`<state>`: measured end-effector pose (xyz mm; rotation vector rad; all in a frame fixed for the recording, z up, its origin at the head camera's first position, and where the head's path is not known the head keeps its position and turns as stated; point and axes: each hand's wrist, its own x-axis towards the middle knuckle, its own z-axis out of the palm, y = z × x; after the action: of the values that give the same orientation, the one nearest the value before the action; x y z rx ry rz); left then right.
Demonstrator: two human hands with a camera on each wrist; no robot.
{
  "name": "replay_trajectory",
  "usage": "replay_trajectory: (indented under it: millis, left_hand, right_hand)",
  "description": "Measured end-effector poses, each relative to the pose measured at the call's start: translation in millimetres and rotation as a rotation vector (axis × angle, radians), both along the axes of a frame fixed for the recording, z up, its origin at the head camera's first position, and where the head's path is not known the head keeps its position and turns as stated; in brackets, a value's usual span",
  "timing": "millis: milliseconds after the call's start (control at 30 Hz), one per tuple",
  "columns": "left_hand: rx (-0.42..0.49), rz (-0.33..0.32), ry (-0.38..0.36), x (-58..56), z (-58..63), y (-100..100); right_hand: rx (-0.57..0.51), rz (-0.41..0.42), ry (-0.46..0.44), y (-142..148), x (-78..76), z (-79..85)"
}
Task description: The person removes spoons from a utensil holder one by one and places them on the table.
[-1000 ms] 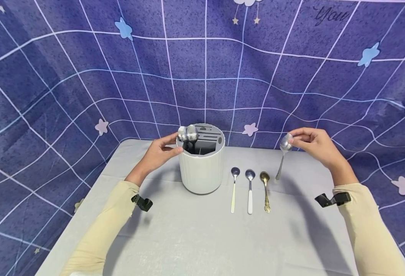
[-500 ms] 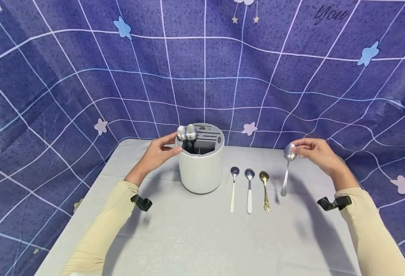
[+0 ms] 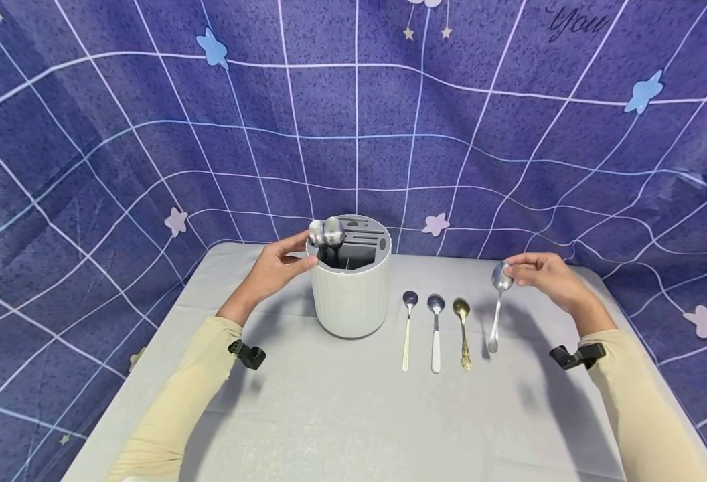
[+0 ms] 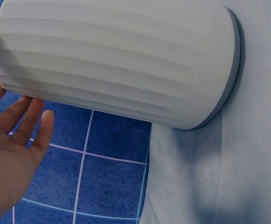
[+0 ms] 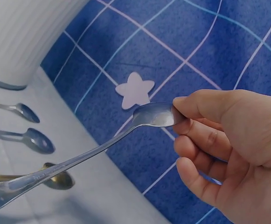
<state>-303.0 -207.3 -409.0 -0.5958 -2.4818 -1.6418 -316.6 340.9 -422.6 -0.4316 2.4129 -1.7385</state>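
Note:
My right hand [image 3: 543, 276] pinches a silver spoon [image 3: 496, 304] by its bowl, between thumb and fingers. Its handle [image 5: 56, 170] points down toward the table; whether the tip touches is unclear. Thumb and fingers of my left hand [image 3: 275, 268] hold the upper left rim of a white ribbed utensil holder [image 3: 351, 301]. Two silver spoons [image 3: 333, 232] stand bowl-up in its front left compartment, their handles hidden inside. Right of the holder, a spoon with a cream handle [image 3: 407, 335], a white-handled spoon [image 3: 436, 338] and a gold spoon [image 3: 464, 335] lie in a row.
The utensil holder has a grey slotted top [image 3: 365, 231] and a divided front opening. A pale cloth [image 3: 329, 415] covers the table. Behind it hangs a blue curtain [image 3: 257, 167] with star patterns. Each wrist wears a black camera mount [image 3: 248, 353].
My right hand has lowered the silver spoon toward the table, its handle swinging nearer to me, then moved slightly left beside the gold spoon. The left hand stays on the holder.

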Motion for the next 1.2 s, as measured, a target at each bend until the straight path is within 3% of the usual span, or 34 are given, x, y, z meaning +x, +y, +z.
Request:
replay_trajectory:
  millis: [467, 700, 900, 1200]
  left_hand:
    - [-0.004, 0.001, -0.025, -0.2, 1.0, 0.6]
    - [-0.004, 0.003, -0.038, -1.3, 1.7, 0.5]
    - [-0.003, 0.008, -0.035, -1.5, 0.6, 0.0]
    - [0.002, 0.007, -0.018, -2.0, -1.3, 0.1]
  right_hand:
    - [0.025, 0.051, -0.031, 7.4, -4.1, -31.0]
    - [0.001, 0.048, -0.107, 7.7, -7.3, -43.1]
    - [-0.012, 0.008, -0.16, 3.3, -11.4, -53.6]
    - [-0.101, -0.119, -0.261, -1.9, -12.4, -67.4]
